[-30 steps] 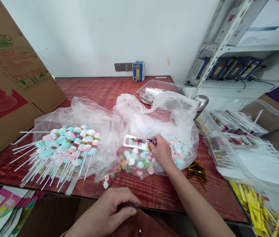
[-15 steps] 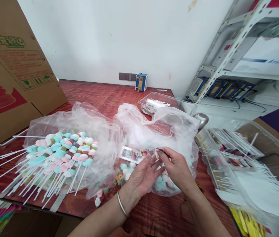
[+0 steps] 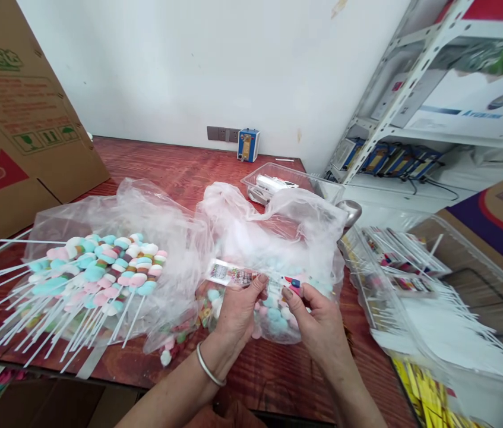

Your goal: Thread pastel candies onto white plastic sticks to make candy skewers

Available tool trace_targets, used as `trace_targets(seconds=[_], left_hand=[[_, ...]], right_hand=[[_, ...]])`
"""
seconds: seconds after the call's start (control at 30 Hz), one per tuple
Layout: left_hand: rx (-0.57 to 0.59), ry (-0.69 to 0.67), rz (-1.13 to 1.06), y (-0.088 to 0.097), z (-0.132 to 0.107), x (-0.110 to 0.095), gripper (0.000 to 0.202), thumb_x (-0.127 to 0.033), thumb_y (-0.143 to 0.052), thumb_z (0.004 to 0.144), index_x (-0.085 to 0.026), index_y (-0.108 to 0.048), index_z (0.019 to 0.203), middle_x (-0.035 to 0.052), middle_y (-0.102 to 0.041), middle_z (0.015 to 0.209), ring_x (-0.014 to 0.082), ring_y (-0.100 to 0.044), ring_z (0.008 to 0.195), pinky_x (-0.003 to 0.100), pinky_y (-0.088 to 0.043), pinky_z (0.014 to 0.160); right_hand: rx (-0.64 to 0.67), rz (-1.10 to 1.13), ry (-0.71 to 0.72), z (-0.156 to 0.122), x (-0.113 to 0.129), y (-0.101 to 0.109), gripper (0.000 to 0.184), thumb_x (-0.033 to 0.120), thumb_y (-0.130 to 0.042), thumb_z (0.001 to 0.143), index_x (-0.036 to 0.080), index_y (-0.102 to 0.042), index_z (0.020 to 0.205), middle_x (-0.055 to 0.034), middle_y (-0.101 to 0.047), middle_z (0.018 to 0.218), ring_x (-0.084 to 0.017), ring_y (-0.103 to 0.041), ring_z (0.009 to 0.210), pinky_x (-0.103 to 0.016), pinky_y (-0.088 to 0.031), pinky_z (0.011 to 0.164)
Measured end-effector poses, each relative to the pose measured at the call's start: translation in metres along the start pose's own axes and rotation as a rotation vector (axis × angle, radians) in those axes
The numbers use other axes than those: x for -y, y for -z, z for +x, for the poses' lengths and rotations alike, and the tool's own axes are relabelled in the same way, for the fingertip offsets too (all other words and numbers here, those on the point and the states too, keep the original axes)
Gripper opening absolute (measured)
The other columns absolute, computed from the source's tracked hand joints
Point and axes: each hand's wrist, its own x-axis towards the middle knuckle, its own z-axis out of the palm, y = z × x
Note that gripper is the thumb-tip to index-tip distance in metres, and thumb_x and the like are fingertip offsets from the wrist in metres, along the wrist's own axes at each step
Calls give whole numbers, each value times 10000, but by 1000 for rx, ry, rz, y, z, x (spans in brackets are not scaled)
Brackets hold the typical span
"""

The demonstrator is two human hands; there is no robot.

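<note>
My left hand (image 3: pixel 243 309), a bangle on its wrist, pinches a long clear plastic wrapper (image 3: pixel 232 274) with small printed pictures. The wrapper stretches across in front of me. My right hand (image 3: pixel 320 318) grips its right end, where a red and blue part shows between thumb and fingers. What lies inside the wrapper is too small to make out. Beneath both hands a clear bag (image 3: pixel 273 241) lies open, with loose pink, white and blue marshmallows (image 3: pixel 278 315) in it. To the left, many marshmallow skewers (image 3: pixel 108 267) on white sticks rest on another clear bag (image 3: pixel 180 255).
A clear tray (image 3: pixel 313 177) with white packets sits behind the bag, near a metal scoop (image 3: pixel 350 211). On the right a clear bin (image 3: pixel 369 315) holds wrappers and white sticks. A cardboard box (image 3: pixel 24 137) stands left; a white rack (image 3: pixel 400 107) rises at right.
My left hand has turned from palm-up with loose fingers to a pinch on the wrapper. My right hand has shifted slightly down and right, and the view has swung a little right.
</note>
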Motion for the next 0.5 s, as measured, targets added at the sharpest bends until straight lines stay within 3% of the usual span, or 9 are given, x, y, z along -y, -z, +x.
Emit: trace_targets(seconds=[0.07,0.23,0.37,0.5], left_hand=[[-9,30,-29,0,-1,3,442,-429,-882,575,-146,-570,707,-60,-512,516,57,-430,422,179,-316,386],[87,133,-155,2,-7,4,415,-350,-904,571,-127,-627,786,-21,-619,685,65,-547,549,176,-461,506],[30,220,-275,6,-4,5,439,-270,-941,501,-118,-602,734,-49,-570,607,32,-473,475,146,-420,449],[19,290,-387,10,1,9,434,-288,-928,541,-135,-564,720,-72,-519,554,21,-414,424,142,-391,414]], right_hand=[[-17,-6,8,-4,2,-4,429,504,-504,930,194,-543,637,34,-493,579,-123,-435,569,-233,-337,532],[-87,-86,55,-12,0,-10,454,501,-467,946,188,-562,631,29,-471,573,-123,-422,566,-235,-321,531],[-50,-96,70,-18,-1,-9,503,518,-446,952,194,-500,571,44,-418,536,-112,-397,526,-235,-300,508],[-147,-51,97,-27,5,-4,340,471,-497,953,192,-608,794,21,-571,685,-136,-525,630,-239,-404,590]])
